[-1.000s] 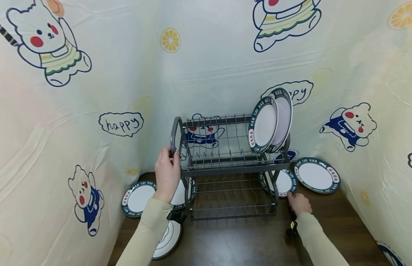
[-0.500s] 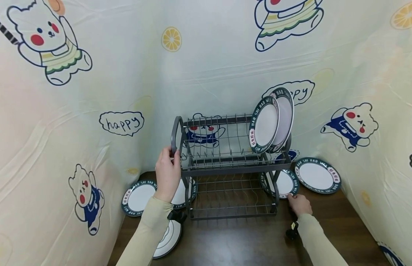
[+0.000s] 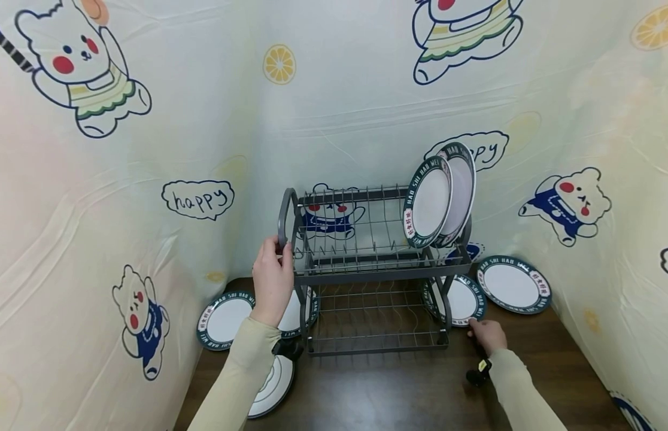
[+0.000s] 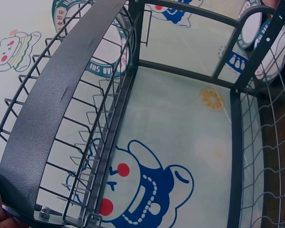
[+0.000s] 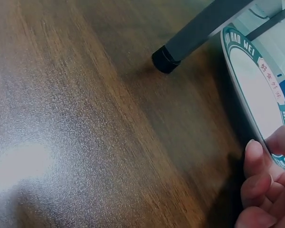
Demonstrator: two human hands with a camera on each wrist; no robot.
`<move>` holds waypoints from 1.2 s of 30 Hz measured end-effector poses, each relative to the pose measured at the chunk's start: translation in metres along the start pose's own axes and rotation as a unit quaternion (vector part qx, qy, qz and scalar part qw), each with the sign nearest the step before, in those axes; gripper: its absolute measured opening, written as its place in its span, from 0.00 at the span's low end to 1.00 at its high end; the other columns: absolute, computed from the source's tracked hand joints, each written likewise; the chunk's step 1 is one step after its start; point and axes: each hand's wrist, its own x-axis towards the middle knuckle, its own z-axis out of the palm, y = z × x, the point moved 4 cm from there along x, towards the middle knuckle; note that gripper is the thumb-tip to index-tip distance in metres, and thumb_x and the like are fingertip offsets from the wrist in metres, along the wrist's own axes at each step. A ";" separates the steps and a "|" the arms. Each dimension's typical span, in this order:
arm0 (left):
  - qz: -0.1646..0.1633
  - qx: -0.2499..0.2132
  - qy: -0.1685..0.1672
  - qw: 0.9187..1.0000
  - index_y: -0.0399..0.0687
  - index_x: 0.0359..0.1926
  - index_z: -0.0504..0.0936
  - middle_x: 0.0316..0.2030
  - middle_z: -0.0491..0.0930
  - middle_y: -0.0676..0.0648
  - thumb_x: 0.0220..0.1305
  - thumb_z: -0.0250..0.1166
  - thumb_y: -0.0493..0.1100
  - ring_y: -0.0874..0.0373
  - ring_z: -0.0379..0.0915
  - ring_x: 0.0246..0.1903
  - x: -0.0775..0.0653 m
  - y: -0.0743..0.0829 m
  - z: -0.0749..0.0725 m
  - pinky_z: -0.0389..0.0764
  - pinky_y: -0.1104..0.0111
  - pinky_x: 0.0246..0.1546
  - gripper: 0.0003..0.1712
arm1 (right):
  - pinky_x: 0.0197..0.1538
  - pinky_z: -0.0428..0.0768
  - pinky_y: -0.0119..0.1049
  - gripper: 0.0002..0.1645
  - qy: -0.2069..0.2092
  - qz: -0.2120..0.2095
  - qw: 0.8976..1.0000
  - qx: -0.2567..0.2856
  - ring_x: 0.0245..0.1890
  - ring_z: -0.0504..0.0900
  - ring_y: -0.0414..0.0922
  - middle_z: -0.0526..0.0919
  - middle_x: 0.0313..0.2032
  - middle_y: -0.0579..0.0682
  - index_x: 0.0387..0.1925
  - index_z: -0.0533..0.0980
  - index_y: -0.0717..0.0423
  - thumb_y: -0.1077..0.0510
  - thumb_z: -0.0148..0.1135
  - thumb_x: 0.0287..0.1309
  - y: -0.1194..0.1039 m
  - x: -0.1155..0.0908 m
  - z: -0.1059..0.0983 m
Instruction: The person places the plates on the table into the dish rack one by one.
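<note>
A dark two-tier dish rack (image 3: 382,275) stands against the patterned cloth. My left hand (image 3: 273,281) grips its left side frame, the flat dark bar (image 4: 47,109) in the left wrist view. Low at the rack's right legs, my right hand (image 3: 489,336) pinches the near rim of a white plate (image 3: 464,304) with a green lettered border. Thumb and fingers sit at that rim in the right wrist view, where the plate (image 5: 256,90) leans with its near edge off the wood. Two matching plates stand on edge in the upper tier, a front plate (image 3: 428,203) and a rear plate (image 3: 464,185).
Another green-bordered plate (image 3: 512,285) lies at the back right. Left of the rack are a bordered plate (image 3: 224,322), a second plate (image 3: 290,320) partly behind the rack leg, and a white ringed dish (image 3: 275,386) partly covered by my left arm. Cloth walls (image 3: 124,239) enclose the wooden table (image 3: 377,389).
My right hand has drawn the plate slightly toward me, and a little more of it shows beside the rack leg. The left hand stays on the rack.
</note>
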 end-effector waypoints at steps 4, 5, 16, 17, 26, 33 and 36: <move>0.000 -0.003 0.000 1.000 0.33 0.54 0.76 0.45 0.80 0.36 0.79 0.58 0.40 0.43 0.84 0.43 0.000 0.000 0.000 0.88 0.50 0.44 0.13 | 0.35 0.71 0.39 0.28 -0.006 0.001 1.000 0.017 0.28 0.74 0.48 0.79 0.22 0.48 0.26 0.83 0.58 0.47 0.47 0.75 0.004 0.002 0.000; 0.001 -0.003 0.000 1.000 0.33 0.54 0.76 0.45 0.80 0.36 0.79 0.58 0.40 0.43 0.84 0.43 0.000 0.000 0.000 0.88 0.50 0.44 0.13 | 0.35 0.71 0.39 0.28 -0.005 0.002 1.000 0.023 0.28 0.74 0.47 0.79 0.22 0.48 0.26 0.83 0.58 0.47 0.47 0.75 0.005 0.003 0.001; 0.005 -0.006 0.001 1.000 0.33 0.54 0.76 0.46 0.80 0.36 0.79 0.58 0.40 0.42 0.84 0.43 0.001 0.000 0.001 0.88 0.50 0.44 0.13 | 0.33 0.77 0.36 0.23 0.017 -0.031 0.993 0.116 0.28 0.76 0.43 0.80 0.26 0.44 0.33 0.78 0.60 0.49 0.47 0.78 0.015 0.004 0.003; 0.005 -0.005 0.002 1.000 0.33 0.54 0.76 0.46 0.80 0.36 0.79 0.58 0.40 0.42 0.84 0.43 0.000 0.000 0.000 0.88 0.50 0.44 0.13 | 0.33 0.77 0.35 0.23 0.019 -0.034 0.992 0.121 0.28 0.76 0.43 0.80 0.26 0.44 0.33 0.78 0.60 0.50 0.47 0.79 0.015 0.003 0.004; 0.008 -0.001 0.005 1.000 0.33 0.54 0.76 0.46 0.80 0.36 0.79 0.58 0.40 0.42 0.84 0.44 0.001 0.000 0.000 0.87 0.49 0.45 0.13 | 0.30 0.79 0.33 0.22 0.045 -0.056 0.986 0.149 0.26 0.75 0.42 0.79 0.26 0.45 0.32 0.76 0.62 0.51 0.49 0.80 0.016 -0.004 0.007; 0.008 0.003 0.004 1.000 0.32 0.54 0.77 0.46 0.80 0.35 0.79 0.59 0.39 0.42 0.84 0.45 0.000 0.000 0.000 0.87 0.49 0.47 0.13 | 0.29 0.78 0.33 0.22 0.059 -0.057 0.984 0.157 0.26 0.75 0.42 0.78 0.25 0.44 0.32 0.77 0.61 0.51 0.49 0.80 0.020 -0.007 0.005; 0.009 0.002 0.005 1.000 0.32 0.54 0.77 0.46 0.80 0.35 0.79 0.59 0.39 0.41 0.84 0.45 0.000 -0.001 0.000 0.87 0.49 0.46 0.13 | 0.29 0.77 0.33 0.23 0.077 -0.058 0.983 0.156 0.25 0.75 0.42 0.78 0.24 0.44 0.31 0.77 0.61 0.50 0.50 0.80 0.023 -0.008 0.004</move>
